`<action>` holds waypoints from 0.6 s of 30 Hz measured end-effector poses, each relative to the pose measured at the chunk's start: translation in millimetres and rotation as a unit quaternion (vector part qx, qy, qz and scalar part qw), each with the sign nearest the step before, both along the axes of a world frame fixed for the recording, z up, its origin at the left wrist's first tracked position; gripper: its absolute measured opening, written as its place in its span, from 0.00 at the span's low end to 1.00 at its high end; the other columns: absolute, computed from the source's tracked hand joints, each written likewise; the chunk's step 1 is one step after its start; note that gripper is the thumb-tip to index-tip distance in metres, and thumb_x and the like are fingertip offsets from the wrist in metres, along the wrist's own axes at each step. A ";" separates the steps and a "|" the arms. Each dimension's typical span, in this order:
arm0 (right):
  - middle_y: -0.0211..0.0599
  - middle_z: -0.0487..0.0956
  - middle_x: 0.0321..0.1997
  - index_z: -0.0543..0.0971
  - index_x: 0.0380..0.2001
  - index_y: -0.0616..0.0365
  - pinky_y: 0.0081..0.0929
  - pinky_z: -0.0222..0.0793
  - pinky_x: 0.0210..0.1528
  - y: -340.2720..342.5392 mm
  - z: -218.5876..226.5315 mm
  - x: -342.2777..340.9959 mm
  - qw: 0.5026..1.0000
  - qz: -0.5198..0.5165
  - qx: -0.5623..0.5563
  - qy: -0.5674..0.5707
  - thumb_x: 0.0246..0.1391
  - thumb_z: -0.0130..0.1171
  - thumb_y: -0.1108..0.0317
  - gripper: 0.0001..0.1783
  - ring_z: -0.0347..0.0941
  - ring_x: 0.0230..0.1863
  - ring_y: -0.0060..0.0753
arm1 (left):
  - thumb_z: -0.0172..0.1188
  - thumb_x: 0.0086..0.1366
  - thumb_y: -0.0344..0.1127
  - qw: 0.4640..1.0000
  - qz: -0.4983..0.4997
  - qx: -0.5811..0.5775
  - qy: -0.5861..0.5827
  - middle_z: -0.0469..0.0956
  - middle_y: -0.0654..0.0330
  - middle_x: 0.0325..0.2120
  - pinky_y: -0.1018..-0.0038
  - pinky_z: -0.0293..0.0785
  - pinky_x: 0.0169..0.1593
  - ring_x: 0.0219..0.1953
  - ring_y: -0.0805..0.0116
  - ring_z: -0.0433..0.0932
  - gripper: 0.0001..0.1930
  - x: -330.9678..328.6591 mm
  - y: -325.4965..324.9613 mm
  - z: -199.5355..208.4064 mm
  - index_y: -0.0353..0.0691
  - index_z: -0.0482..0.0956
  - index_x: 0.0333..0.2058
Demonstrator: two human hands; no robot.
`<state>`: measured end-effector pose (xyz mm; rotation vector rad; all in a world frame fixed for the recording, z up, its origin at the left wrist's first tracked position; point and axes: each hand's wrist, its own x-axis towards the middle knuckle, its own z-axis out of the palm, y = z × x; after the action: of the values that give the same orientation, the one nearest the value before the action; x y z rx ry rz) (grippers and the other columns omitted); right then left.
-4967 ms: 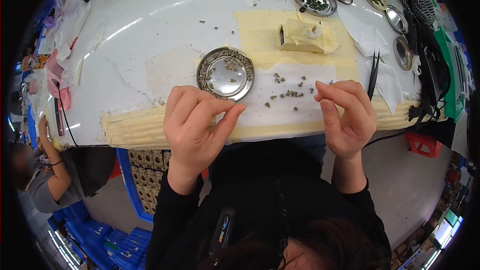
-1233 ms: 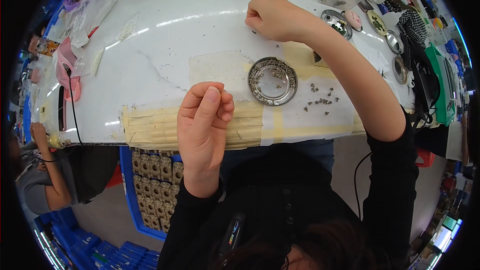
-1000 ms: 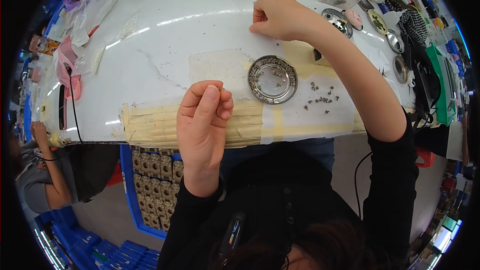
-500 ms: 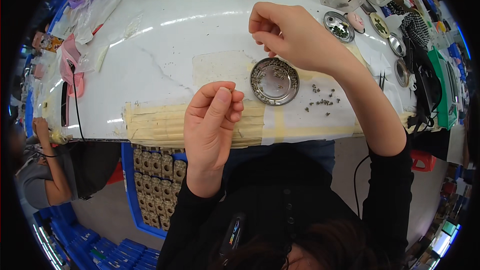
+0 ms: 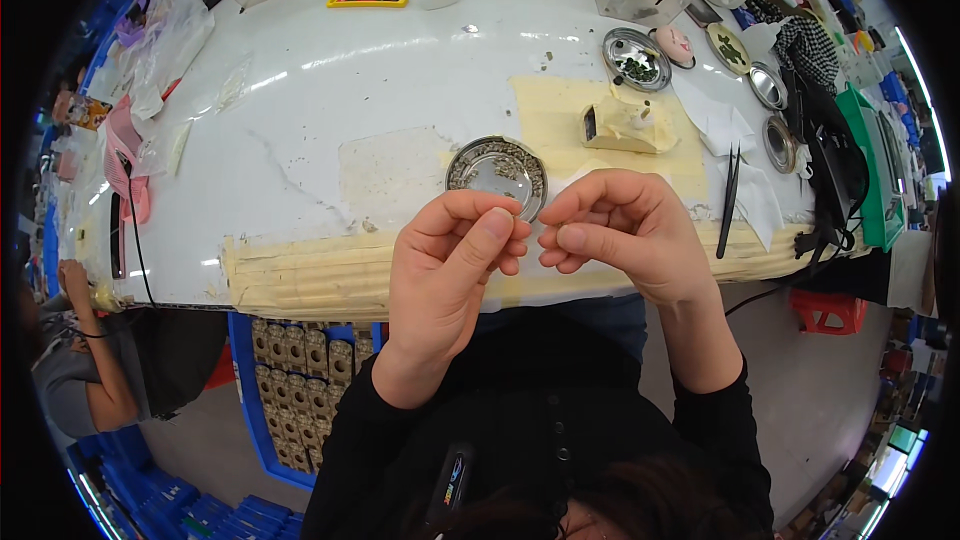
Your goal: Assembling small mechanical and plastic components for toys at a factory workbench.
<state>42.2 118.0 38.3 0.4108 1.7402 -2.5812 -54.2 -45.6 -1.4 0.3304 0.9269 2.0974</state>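
My left hand (image 5: pixel 445 285) is closed in a pinch, thumb against the index finger, just in front of a round metal dish (image 5: pixel 450 162). Whatever those fingertips hold is too small to name. Close beside it, my right hand (image 5: pixel 640 240) is pinched as well, its fingertips facing the left ones across a narrow gap. Any thing between the right fingertips is hidden. Many tiny greyish metal parts (image 5: pixel 515 162) lie in the dish, mostly along its far side and right. My fingers cover its near edge.
Right of the dish stands a small taped block (image 5: pixel 625 127) on yellow tape. Black tweezers (image 5: pixel 729 202) lie on white paper farther right. Another metal dish (image 5: pixel 637 58) holds dark green bits. A yellow cutter (image 5: pixel 367 1) lies far off. Below the table edge, a blue crate (image 5: pixel 262 435) holds metal parts.
My right hand has come down and in from above the dish to face my left hand. The view has shifted, revealing the taped block and tweezers; loose parts beside the dish are now hidden.
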 end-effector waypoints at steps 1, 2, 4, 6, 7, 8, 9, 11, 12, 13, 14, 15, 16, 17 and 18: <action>0.37 0.80 0.33 0.77 0.38 0.67 0.19 0.75 0.38 0.6 -1.9 2.3 1.000 -0.009 -0.009 -0.007 0.52 0.58 0.76 0.10 0.77 0.34 0.22 | 0.55 0.65 0.30 1.000 -0.006 0.000 -0.001 0.79 0.59 0.30 0.81 0.72 0.35 0.31 0.77 0.75 0.07 1.8 2.3 -0.2 0.34 0.76 0.40; 0.36 0.79 0.33 0.78 0.38 0.67 0.19 0.75 0.38 2.1 -7.3 4.8 1.000 -0.013 0.005 0.024 0.53 0.58 0.76 0.09 0.76 0.33 0.21 | 0.55 0.65 0.30 1.000 -0.012 -0.001 -0.001 0.79 0.59 0.30 0.80 0.72 0.35 0.31 0.76 0.75 0.08 3.6 4.6 -0.7 0.34 0.76 0.40; 0.35 0.79 0.33 0.78 0.37 0.66 0.18 0.73 0.37 4.8 -18.7 9.1 0.995 -0.021 0.031 0.088 0.53 0.57 0.76 0.08 0.75 0.32 0.21 | 0.55 0.65 0.31 0.999 -0.031 -0.002 -0.016 0.79 0.59 0.30 0.81 0.72 0.36 0.31 0.77 0.76 0.08 7.2 8.0 -0.5 0.34 0.76 0.40; 0.34 0.78 0.34 0.79 0.37 0.65 0.18 0.72 0.36 3.7 -17.8 12.4 0.991 -0.046 0.062 0.111 0.54 0.56 0.76 0.08 0.73 0.33 0.20 | 0.55 0.65 0.32 0.997 -0.059 -0.003 -0.044 0.79 0.59 0.30 0.81 0.72 0.35 0.31 0.77 0.76 0.08 10.4 10.2 0.6 0.34 0.76 0.40; 0.34 0.77 0.35 0.79 0.37 0.64 0.17 0.71 0.36 3.2 -17.8 14.0 0.988 -0.058 0.077 0.121 0.54 0.56 0.76 0.08 0.73 0.33 0.20 | 0.55 0.65 0.32 0.996 -0.071 0.000 -0.060 0.79 0.59 0.30 0.82 0.72 0.35 0.31 0.77 0.75 0.08 11.5 11.6 0.2 0.34 0.76 0.40; 0.34 0.76 0.36 0.79 0.37 0.64 0.17 0.71 0.36 3.3 -18.3 15.2 0.985 -0.062 0.094 0.131 0.54 0.55 0.77 0.08 0.73 0.34 0.20 | 0.55 0.66 0.33 0.994 -0.083 0.003 -0.075 0.79 0.60 0.30 0.82 0.72 0.35 0.31 0.77 0.75 0.09 12.3 13.0 -0.8 0.34 0.76 0.40; 0.34 0.76 0.36 0.79 0.38 0.63 0.17 0.71 0.36 3.3 -18.8 16.3 0.982 -0.065 0.111 0.140 0.54 0.55 0.77 0.08 0.73 0.35 0.20 | 0.55 0.66 0.33 0.991 -0.095 0.006 -0.091 0.79 0.60 0.30 0.83 0.72 0.35 0.31 0.78 0.75 0.09 13.1 14.3 -1.3 0.34 0.76 0.40; 0.34 0.75 0.37 0.80 0.38 0.63 0.17 0.71 0.37 3.8 -19.5 18.6 0.975 -0.076 0.142 0.154 0.54 0.55 0.77 0.08 0.73 0.36 0.21 | 0.54 0.66 0.33 0.988 -0.110 0.008 -0.106 0.79 0.60 0.30 0.84 0.72 0.35 0.31 0.78 0.75 0.09 15.8 18.0 0.0 0.35 0.76 0.40; 0.34 0.74 0.37 0.80 0.38 0.63 0.17 0.71 0.37 3.8 -20.0 19.3 0.972 -0.082 0.156 0.158 0.54 0.55 0.78 0.08 0.73 0.37 0.21 | 0.54 0.66 0.34 0.987 -0.118 0.008 -0.113 0.79 0.61 0.30 0.84 0.71 0.35 0.31 0.79 0.75 0.09 17.2 19.6 0.7 0.35 0.76 0.40; 0.34 0.74 0.37 0.80 0.38 0.62 0.17 0.71 0.37 3.9 -20.5 20.3 0.968 -0.087 0.170 0.161 0.54 0.55 0.78 0.08 0.72 0.37 0.21 | 0.54 0.66 0.34 0.987 -0.118 0.009 -0.112 0.79 0.61 0.30 0.84 0.72 0.35 0.31 0.79 0.75 0.09 18.6 20.9 0.5 0.35 0.76 0.40; 0.34 0.74 0.37 0.80 0.38 0.62 0.17 0.71 0.38 4.5 -20.7 21.3 0.967 -0.088 0.179 0.160 0.54 0.55 0.78 0.08 0.72 0.37 0.21 | 0.54 0.66 0.34 0.987 -0.118 0.009 -0.111 0.79 0.61 0.30 0.84 0.72 0.35 0.31 0.79 0.75 0.09 19.8 22.0 0.2 0.35 0.76 0.40; 0.34 0.74 0.37 0.79 0.38 0.63 0.18 0.71 0.38 5.2 -20.6 22.0 0.965 -0.089 0.189 0.159 0.54 0.55 0.79 0.08 0.72 0.37 0.21 | 0.54 0.66 0.34 0.987 -0.117 0.009 -0.110 0.79 0.61 0.30 0.84 0.72 0.35 0.31 0.79 0.75 0.09 20.8 22.6 0.1 0.35 0.76 0.41; 0.33 0.73 0.37 0.79 0.38 0.63 0.18 0.71 0.39 5.9 -20.7 22.7 0.963 -0.090 0.198 0.158 0.54 0.55 0.79 0.08 0.72 0.37 0.21 | 0.54 0.66 0.34 0.987 -0.116 0.009 -0.107 0.79 0.61 0.31 0.84 0.72 0.35 0.31 0.78 0.75 0.09 21.2 23.4 -0.1 0.35 0.76 0.41; 0.34 0.74 0.36 0.79 0.37 0.63 0.18 0.71 0.39 5.9 -20.9 23.3 0.961 -0.102 0.199 0.164 0.54 0.54 0.79 0.08 0.73 0.37 0.22 | 0.54 0.66 0.33 0.988 -0.114 0.008 -0.104 0.79 0.61 0.31 0.83 0.72 0.35 0.31 0.78 0.75 0.09 21.4 24.1 -0.2 0.35 0.76 0.41; 0.35 0.74 0.36 0.79 0.37 0.64 0.19 0.72 0.39 5.2 -21.1 23.4 0.958 -0.114 0.200 0.170 0.54 0.54 0.79 0.08 0.73 0.37 0.22 | 0.54 0.66 0.33 0.988 -0.113 0.008 -0.100 0.79 0.61 0.31 0.83 0.72 0.35 0.31 0.78 0.75 0.09 21.6 24.6 -0.3 0.35 0.76 0.41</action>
<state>65.6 123.2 17.2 0.1791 2.4893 -2.5548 -32.6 -20.9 -1.8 0.2163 0.7195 1.8908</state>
